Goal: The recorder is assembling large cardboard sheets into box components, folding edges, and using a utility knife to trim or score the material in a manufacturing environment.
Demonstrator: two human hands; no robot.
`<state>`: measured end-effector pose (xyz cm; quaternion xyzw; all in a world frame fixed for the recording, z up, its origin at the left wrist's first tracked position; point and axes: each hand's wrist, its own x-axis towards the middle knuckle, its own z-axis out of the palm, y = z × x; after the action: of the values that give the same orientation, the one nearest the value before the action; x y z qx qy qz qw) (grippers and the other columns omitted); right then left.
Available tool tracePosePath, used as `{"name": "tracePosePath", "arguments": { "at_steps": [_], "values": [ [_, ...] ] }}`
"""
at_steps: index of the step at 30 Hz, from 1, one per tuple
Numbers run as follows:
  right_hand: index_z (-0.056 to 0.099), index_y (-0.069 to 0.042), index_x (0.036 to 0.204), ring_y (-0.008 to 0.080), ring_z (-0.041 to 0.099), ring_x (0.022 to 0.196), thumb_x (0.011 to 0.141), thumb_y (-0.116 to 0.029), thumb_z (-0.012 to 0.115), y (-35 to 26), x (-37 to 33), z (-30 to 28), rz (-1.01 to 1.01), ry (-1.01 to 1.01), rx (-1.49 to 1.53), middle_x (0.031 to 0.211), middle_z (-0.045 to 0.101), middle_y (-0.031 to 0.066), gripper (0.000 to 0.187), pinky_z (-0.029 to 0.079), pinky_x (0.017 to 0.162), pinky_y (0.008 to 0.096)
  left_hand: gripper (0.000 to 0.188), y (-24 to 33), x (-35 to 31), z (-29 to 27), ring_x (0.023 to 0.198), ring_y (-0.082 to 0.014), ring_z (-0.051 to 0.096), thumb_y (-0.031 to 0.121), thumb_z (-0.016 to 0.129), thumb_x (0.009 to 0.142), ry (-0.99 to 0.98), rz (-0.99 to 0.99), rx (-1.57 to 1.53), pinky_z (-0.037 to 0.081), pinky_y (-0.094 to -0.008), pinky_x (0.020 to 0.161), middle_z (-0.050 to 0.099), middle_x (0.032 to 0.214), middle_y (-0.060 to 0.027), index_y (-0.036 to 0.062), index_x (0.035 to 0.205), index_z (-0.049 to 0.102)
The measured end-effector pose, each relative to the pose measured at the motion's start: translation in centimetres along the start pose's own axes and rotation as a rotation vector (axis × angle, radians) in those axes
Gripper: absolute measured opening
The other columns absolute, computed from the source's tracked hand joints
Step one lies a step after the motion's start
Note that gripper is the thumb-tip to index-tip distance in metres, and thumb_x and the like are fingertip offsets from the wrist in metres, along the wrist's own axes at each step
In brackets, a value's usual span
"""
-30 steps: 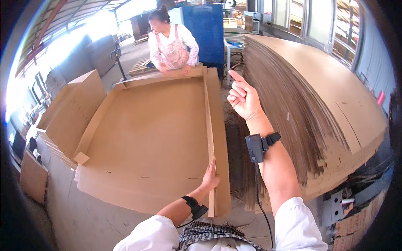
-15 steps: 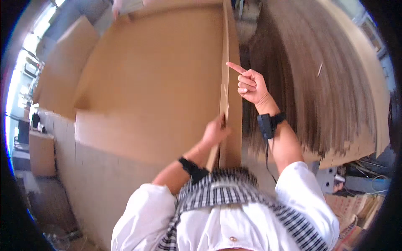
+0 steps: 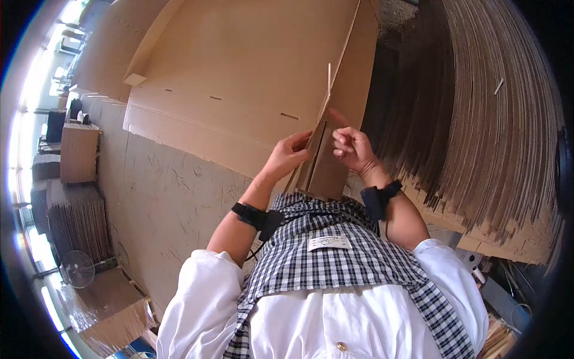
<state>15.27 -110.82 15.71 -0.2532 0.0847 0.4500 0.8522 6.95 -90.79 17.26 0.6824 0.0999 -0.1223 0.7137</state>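
A large brown cardboard sheet (image 3: 239, 60) with several narrow slots stretches ahead of me, its right side folded up into a narrow, upright strip (image 3: 320, 152) running toward my apron. My left hand (image 3: 288, 157) grips the near end of this fold, thumb and fingers around the cardboard edge. Just across the strip, my right hand (image 3: 354, 148) has its lower fingers curled in. Its index finger reaches forward against the cardboard and is smeared by motion. I see nothing held in that hand. A thin pale sliver of board sticks up farther along the fold.
A tall stack of cardboard sheets (image 3: 496, 119) stands close on the right. Scraps lie on the grey floor (image 3: 173, 173) at the left. Beyond are a cardboard box (image 3: 79, 152), another stack (image 3: 78, 224), a fan (image 3: 78, 268) and a wrapped carton (image 3: 116, 317).
My right hand has come down and nearer, from pointing beside the fold to touching it. The left hand has moved slightly up along the strip. My view has shifted, showing the slots.
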Motion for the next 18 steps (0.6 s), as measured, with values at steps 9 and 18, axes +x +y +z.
{"name": "tracePosePath", "arguments": {
  "at_steps": [9,18],
  "values": [
    [0.038,-0.012,0.145,0.0130,0.055,0.064,0.085,-0.012,0.050,3.3,2.3,1.9,-0.080,0.010,-1.035,0.083,0.064,0.0059,0.061,0.049,0.061,0.0277,0.038,-1.9,-0.7,-5.2,0.097,-0.0134,0.062,0.016,0.057,0.093,0.078,-0.178,-0.388,0.050,-0.0266,0.085,0.065,0.110,-0.0076,-0.0037,0.126,0.054],
    [0.057,-0.002,0.122,0.0222,0.063,0.074,0.085,-0.018,0.055,4.1,4.3,0.0,-0.080,-0.019,-1.474,0.099,0.068,0.0138,0.040,0.052,0.072,0.0374,0.043,-2.4,1.9,-4.6,0.099,-0.0139,0.058,0.033,0.053,0.098,0.063,-0.212,-0.085,0.048,-0.0290,0.088,0.063,0.113,-0.0052,0.0010,0.127,0.056]
  ]
}}
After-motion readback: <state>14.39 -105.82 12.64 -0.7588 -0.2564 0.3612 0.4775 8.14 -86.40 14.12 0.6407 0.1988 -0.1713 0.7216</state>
